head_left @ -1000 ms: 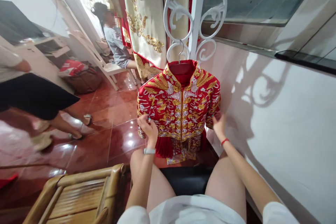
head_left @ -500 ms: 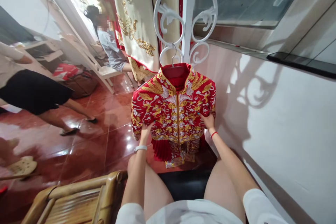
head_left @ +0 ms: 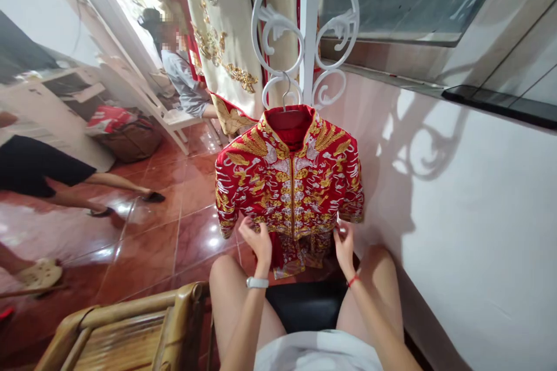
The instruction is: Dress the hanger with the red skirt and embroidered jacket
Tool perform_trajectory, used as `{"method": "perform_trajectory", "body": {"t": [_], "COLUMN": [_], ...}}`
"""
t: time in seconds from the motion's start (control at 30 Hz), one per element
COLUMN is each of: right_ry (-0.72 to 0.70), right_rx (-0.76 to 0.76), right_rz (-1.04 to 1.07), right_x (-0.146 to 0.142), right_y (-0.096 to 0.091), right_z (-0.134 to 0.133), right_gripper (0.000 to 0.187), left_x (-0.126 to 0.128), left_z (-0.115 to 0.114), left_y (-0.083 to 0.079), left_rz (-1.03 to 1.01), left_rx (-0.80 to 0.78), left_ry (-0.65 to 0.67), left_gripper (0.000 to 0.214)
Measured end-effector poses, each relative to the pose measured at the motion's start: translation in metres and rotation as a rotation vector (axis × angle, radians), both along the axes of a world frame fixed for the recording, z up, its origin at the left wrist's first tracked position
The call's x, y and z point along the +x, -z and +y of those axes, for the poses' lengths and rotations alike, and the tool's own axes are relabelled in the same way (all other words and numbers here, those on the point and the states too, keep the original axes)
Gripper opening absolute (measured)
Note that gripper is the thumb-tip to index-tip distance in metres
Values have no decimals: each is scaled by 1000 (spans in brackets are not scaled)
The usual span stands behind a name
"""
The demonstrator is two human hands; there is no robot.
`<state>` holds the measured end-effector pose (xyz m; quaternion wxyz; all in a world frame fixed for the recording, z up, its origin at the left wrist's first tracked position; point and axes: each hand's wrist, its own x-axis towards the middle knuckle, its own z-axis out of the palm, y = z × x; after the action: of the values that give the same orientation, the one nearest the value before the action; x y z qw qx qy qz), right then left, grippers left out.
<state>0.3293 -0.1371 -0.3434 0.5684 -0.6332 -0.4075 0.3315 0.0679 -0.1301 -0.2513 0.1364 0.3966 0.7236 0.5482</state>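
Observation:
A red jacket (head_left: 265, 185) with dense gold and silver embroidery hangs upright in front of me on a hanger with a metal hook (head_left: 286, 90). Just below its hem on the left is my left hand (head_left: 257, 239), fingers loosely curved and apart, nothing visible in them. My right hand (head_left: 344, 244) is at the right end of the hem, thumb and fingers curved with a gap between; its fingertips are close to the cloth, and whether they touch it I cannot tell. Behind the hem, a red embroidered skirt-like piece (head_left: 289, 258) hangs lower, partly hidden.
The hanger hooks onto a white scrolled metal stand (head_left: 308, 29). Cream and gold garments (head_left: 226, 29) hang behind. A white wall (head_left: 478, 214) is close on my right, a bamboo chair (head_left: 130, 307) at lower left. One person (head_left: 39, 168) walks at left; another (head_left: 185, 81) sits farther back.
Both hands have let go of the jacket's front and moved down to its hem, the left also inward. The jacket's sleeve on the right hangs freer. The walking person has shifted left.

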Motion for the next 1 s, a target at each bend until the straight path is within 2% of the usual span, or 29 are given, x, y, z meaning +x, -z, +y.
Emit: {"method": "perform_trajectory", "body": {"t": [0.07,0.13,0.23,0.3,0.4,0.57,0.7,0.8,0.87,0.93,1.0], "right_ry": [-33,-98,-224,-272,-304,-412,-486,-493,-467,-417,-376], "right_rx": [-131,-187,-197,-226,-246,-278,-299,-297,-234,-107,61], "right_rz": [102,145,112,78,61,43,37,-6,-55,-107,-164], "right_x": [-1,-2,-3,-3,-5,-13,-18,-19,-20,-23,-28], "right_y": [27,41,42,40,44,54,53,36,10,-32,-86], "right_z": [-37,-55,-52,-47,-47,-54,-57,-55,-45,-23,7], "right_gripper": [36,31,25,22,20,19,17,18,20,23,28], "left_x": [28,48,62,64,65,66,68,71,72,71,69], "left_z": [4,25,70,96,114,114,115,115,113,108,104], "left_y": [-25,-63,-120,-146,-160,-156,-162,-172,-179,-183,-185], "left_rz": [-24,-21,79,197,350,555,666,749,789,802,777], "left_rx": [93,157,184,112,21,15,-67,-166,-216,-236,-194], "left_ry": [87,255,311,279,225,275,260,237,253,285,309], "left_gripper": [32,28,26,23,20,27,27,29,32,32,30]}}
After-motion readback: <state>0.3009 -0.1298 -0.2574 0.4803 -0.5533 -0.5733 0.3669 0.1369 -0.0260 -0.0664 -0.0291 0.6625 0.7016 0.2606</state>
